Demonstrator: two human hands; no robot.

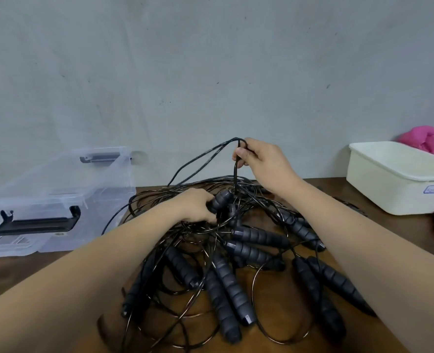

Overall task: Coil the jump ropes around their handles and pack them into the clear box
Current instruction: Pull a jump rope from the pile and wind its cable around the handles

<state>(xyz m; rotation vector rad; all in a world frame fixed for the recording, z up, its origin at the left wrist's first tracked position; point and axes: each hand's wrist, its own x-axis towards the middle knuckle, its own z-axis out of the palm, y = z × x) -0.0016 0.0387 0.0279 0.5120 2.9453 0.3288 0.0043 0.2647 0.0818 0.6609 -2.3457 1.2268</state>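
Head view: tangled jump ropes (236,263) heaped on surface (394,235).
Left hand (195,205) grips a handle (221,198); right hand (264,161) pinches a raised rope loop (232,141); clear box (58,189) left of left hand; white tub (399,179) right, contents unseen.

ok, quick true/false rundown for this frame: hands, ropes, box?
1. The right hand pinches a rope loop lifted above the pile. True.
2. The left hand lies flat and empty. False: it grips a handle in the pile.
3. The clear box already holds coiled ropes. False: no ropes show in it; they lie tangled on the table.
4. A white tub stands to the right of the pile. True.
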